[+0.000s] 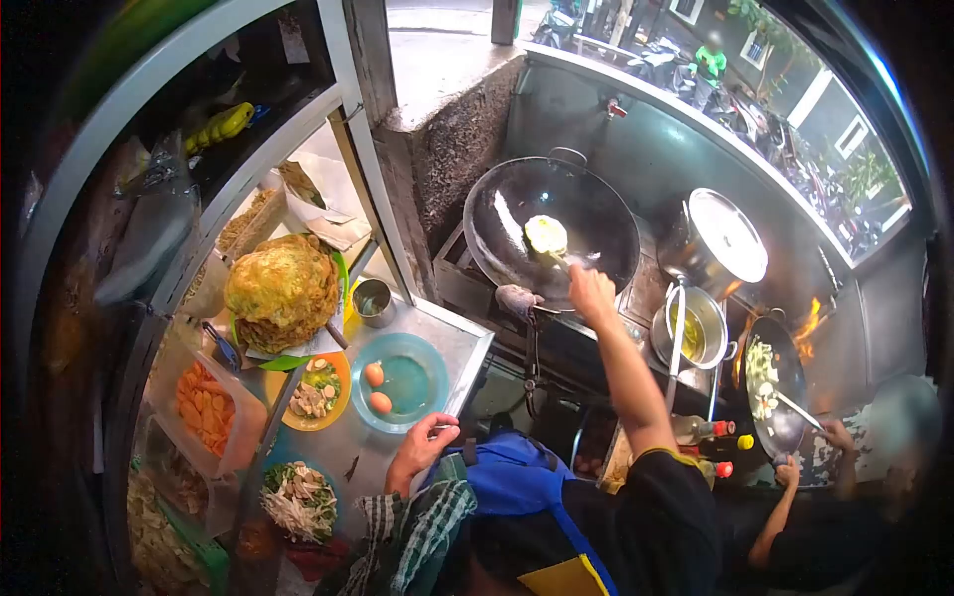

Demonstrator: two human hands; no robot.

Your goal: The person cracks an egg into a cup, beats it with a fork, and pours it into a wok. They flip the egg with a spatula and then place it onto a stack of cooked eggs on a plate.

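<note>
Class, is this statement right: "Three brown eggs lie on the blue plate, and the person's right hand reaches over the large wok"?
Not quite: the head view shows two brown eggs, not three, on the blue plate. The person's right hand does reach over the large wok.

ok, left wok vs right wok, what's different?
Left wok holds one round yellow-white piece; right wok holds many chopped pale pieces.
Flames rise by right wok; none show at left wok.
Wearer's right hand works over left wok; co-worker's hands tend right wok.
Both dark inside.
</note>
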